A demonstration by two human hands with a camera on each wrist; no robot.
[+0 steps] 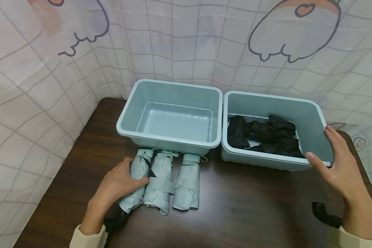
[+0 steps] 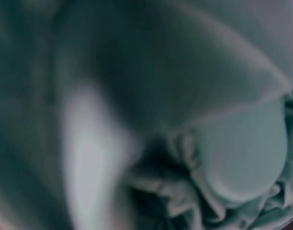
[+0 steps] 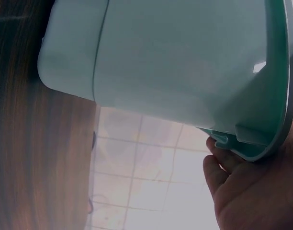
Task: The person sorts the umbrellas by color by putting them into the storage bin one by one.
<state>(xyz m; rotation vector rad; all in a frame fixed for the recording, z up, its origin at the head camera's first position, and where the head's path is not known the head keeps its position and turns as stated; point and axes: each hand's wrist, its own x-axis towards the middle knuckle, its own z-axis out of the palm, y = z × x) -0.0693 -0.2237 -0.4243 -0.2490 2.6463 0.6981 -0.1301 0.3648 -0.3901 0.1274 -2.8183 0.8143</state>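
Gripping the left umbrella [image 1: 140, 168] in the head view, the left hand [image 1: 119, 181] lays its thumb across the right side; its fingers are mostly hidden. Umbrella lies on the dark table [image 1: 235, 199], just in front of the left bin [image 1: 170, 140]. Long axis oblique: capped end points away from the person and rightward, other end back toward the left sleeve. Middle umbrella [image 1: 159, 184] beside it, tilted less the same way; right umbrella [image 1: 187, 182] runs nearly straight away. Cord loops sit at the far ends of these two. Right hand [image 1: 341, 165] holds the near right corner of the right bin [image 1: 266, 161], thumb and fingers spread apart along the rim. Black cloth bundles [image 1: 260, 132] lie inside.

Left wrist view: blurred, pale green cloth in folds, with a smooth rounded tab [image 2: 244, 158] over them. Hand's grip and umbrella's axis cannot be told here.

Right wrist view: fingertips curl beneath the bin's rim, outside the wall; grid-patterned cloth [image 3: 137, 167] beyond the table edge.
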